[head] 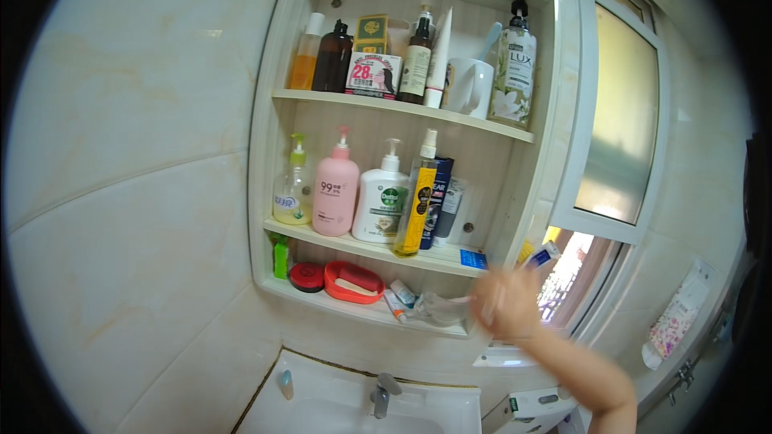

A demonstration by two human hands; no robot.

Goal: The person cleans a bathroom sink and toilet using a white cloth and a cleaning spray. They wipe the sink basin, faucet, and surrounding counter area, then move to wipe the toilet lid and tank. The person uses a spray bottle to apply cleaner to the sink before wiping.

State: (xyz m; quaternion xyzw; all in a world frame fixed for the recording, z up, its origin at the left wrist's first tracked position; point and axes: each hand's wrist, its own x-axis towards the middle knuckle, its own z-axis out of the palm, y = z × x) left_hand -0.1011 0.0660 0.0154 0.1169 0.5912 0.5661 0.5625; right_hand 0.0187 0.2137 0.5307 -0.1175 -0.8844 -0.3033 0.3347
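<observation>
My right hand [506, 301] is blurred at the lower right corner of a white wall shelf unit [404, 334]. Its fingers are bent, and whether they hold anything cannot be made out. Close to the fingertips, on the bottom shelf, lies a crumpled clear plastic item [443, 308]. Just above the hand, a white and blue tube [543, 255] and a yellow object [526, 251] show beside the unit; what supports them is hidden. A blue card or packet [473, 258] rests at the middle shelf's right end. My left hand is out of view.
Pump bottles, including a pink one [336, 193] and a Dettol one [381, 202], line the middle shelf. A red soap dish [354, 282] sits below. Up top are a white mug [467, 87] and a Lux bottle [514, 72]. Beneath are a washbasin [332, 410] and a faucet [384, 395].
</observation>
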